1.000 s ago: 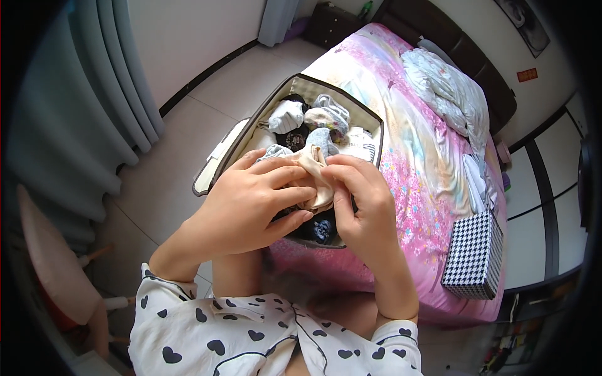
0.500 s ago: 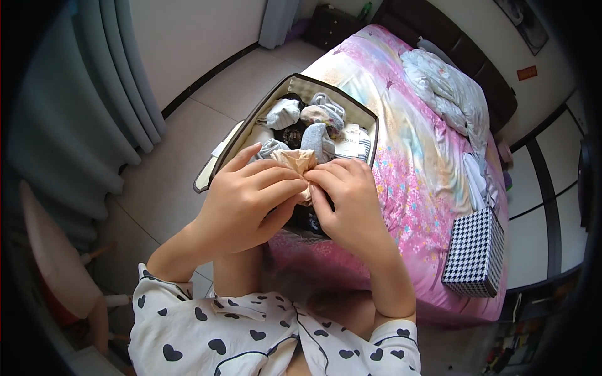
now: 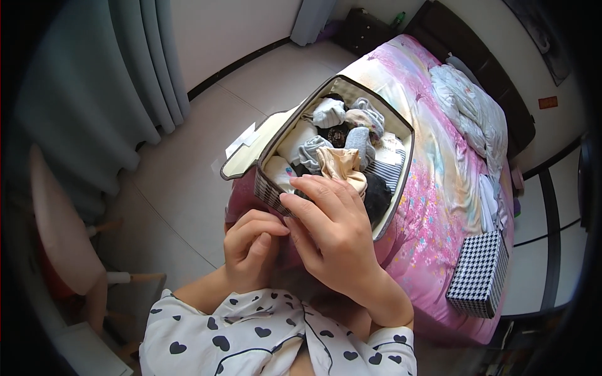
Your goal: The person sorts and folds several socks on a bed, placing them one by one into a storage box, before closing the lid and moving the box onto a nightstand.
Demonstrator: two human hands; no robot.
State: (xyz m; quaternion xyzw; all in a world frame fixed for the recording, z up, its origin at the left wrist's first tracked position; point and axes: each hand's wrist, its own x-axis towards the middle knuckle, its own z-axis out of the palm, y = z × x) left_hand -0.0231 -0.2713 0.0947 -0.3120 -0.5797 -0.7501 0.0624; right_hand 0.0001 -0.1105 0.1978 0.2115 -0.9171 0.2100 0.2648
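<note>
A striped fabric storage box [image 3: 406, 160] with a cream lining and dark piping stands in front of me against the bed, its lid folded out to the left. Rolled socks and small garments fill it. A crumpled beige cloth [image 3: 342, 164] lies in the near half, beside a grey sock bundle [image 3: 359, 145] and a black garment [image 3: 377, 195]. My right hand [image 3: 335, 232] is open over the box's near edge, fingers stretched out just below the beige cloth and partly covering the contents. My left hand [image 3: 254, 245] is loosely curled in front of the box; nothing shows in it.
The bed [image 3: 433, 232] with a pink floral sheet runs along the right, with a bunched pale quilt [image 3: 467, 103] on it. A black-and-white houndstooth box [image 3: 478, 276] sits at its near right. To the left are a chair [image 3: 66, 232] and long grey curtains [image 3: 81, 106].
The beige cloth, between both hands before, now lies in the box. My left hand has drawn back toward me and curled. The view has shifted, showing more of the box.
</note>
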